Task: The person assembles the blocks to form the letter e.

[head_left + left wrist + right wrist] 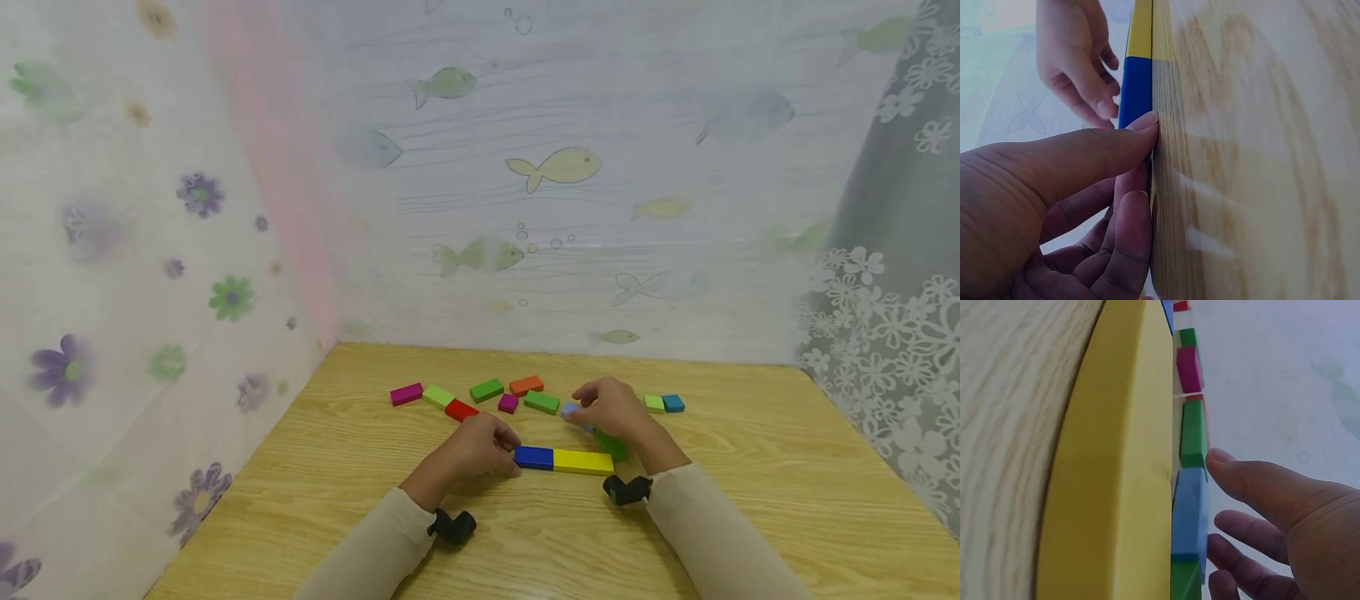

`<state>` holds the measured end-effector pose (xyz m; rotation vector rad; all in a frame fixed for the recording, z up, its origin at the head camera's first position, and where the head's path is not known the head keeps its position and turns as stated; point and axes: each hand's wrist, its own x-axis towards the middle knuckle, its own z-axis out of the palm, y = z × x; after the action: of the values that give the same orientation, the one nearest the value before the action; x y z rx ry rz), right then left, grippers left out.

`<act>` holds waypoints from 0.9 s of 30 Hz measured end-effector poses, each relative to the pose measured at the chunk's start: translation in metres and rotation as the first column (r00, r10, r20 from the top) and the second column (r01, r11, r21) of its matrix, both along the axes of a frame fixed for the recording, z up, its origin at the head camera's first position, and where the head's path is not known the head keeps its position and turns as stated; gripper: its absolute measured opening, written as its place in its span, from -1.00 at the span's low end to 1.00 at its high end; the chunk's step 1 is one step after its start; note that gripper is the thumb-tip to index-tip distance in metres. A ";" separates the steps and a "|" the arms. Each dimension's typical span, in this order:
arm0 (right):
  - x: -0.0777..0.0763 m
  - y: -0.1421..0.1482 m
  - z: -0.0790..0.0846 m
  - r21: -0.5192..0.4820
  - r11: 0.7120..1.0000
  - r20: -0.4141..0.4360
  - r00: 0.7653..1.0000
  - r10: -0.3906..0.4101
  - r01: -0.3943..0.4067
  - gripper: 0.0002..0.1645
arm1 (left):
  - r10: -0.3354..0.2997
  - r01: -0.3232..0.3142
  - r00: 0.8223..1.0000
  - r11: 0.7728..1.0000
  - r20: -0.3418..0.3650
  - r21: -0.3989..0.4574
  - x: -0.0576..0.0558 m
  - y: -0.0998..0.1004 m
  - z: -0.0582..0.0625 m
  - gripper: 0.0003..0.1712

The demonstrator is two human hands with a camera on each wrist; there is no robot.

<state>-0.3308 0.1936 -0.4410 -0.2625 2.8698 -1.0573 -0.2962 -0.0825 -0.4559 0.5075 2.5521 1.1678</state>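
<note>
A blue block (534, 457) and a longer yellow block (583, 462) lie end to end in a row. My left hand (480, 448) pinches the blue block's left end between thumb and fingers; its other fingers are curled in the left wrist view. My right hand (613, 408) is over a light blue block (1190, 512), thumb and fingers apart, and partly hides it in the head view. A green block (611, 444) lies behind the yellow block's right end, partly covered by the right hand.
Farther back lie magenta (407, 394), lime (438, 397), red (461, 410), green (487, 390), orange (527, 385) and other small blocks. Right of the right hand sit a lime block (654, 404) and a teal block (673, 403). Patterned curtains (465, 317) border the wooden table (787, 467).
</note>
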 end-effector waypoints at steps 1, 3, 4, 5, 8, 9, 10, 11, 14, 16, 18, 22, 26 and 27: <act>-0.002 -0.002 0.000 0.007 1.000 -0.002 1.000 0.009 -0.009 -0.42 | 0.000 0.000 1.000 1.000 0.001 0.001 0.000 0.000 0.000 -0.57; -0.007 -0.007 0.000 0.023 1.000 -0.008 1.000 0.019 -0.019 -0.42 | 0.002 -0.002 1.000 1.000 0.006 0.002 -0.001 0.000 0.001 -0.57; -0.008 -0.009 0.000 0.032 0.999 -0.011 1.000 0.023 -0.023 -0.42 | 0.002 -0.002 1.000 1.000 0.008 0.000 0.000 0.000 0.001 -0.58; -0.010 -0.012 0.001 0.043 0.999 -0.011 1.000 0.024 -0.023 -0.42 | 0.002 -0.002 1.000 1.000 0.010 0.002 0.000 0.000 0.001 -0.58; -0.014 -0.019 0.001 0.071 0.997 -0.009 1.000 0.026 -0.025 -0.43 | 0.000 0.000 1.000 1.000 0.019 0.006 0.001 0.000 0.003 -0.58; -0.015 -0.021 0.001 0.080 0.997 -0.006 1.000 0.023 -0.022 -0.43 | -0.001 0.001 1.000 1.000 0.020 0.005 0.001 0.000 0.003 -0.57; -0.016 -0.023 0.001 0.089 0.996 -0.002 1.000 0.014 -0.014 -0.43 | -0.001 0.001 1.000 1.000 0.020 0.004 0.002 0.000 0.003 -0.57; -0.017 -0.025 0.001 0.099 0.995 0.001 1.000 0.009 -0.009 -0.43 | -0.001 0.001 1.000 1.000 0.019 0.003 0.002 0.000 0.004 -0.57; -0.020 -0.029 0.002 0.121 0.993 0.005 1.000 -0.016 0.016 -0.44 | 0.002 -0.002 1.000 1.000 0.018 -0.005 0.002 0.000 0.005 -0.57; -0.021 -0.031 0.002 0.131 0.991 0.006 1.000 -0.028 0.027 -0.45 | 0.004 -0.004 1.000 1.000 0.018 -0.008 0.002 0.000 0.005 -0.57; -0.022 -0.032 0.001 0.139 0.990 0.007 0.999 -0.034 0.033 -0.46 | 0.007 -0.007 1.000 1.000 0.021 -0.010 0.002 0.000 0.005 -0.58; -0.024 -0.032 0.001 0.155 0.987 0.003 0.999 -0.038 0.037 -0.50 | 0.007 -0.007 1.000 1.000 0.018 -0.005 0.003 0.000 0.005 -0.58; -0.024 -0.034 0.001 0.162 0.986 -0.002 0.999 -0.041 0.041 -0.54 | 0.004 -0.004 1.000 1.000 0.014 0.004 0.003 0.001 0.006 -0.58; -0.024 -0.034 0.001 0.165 0.986 -0.005 0.999 -0.037 0.037 -0.55 | 0.004 -0.004 1.000 1.000 0.013 0.004 0.003 0.001 0.005 -0.58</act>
<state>-0.3544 0.1595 -0.4399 -0.2007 2.9528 -0.8182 -0.2928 -0.0820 -0.4504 0.4942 2.5415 1.1739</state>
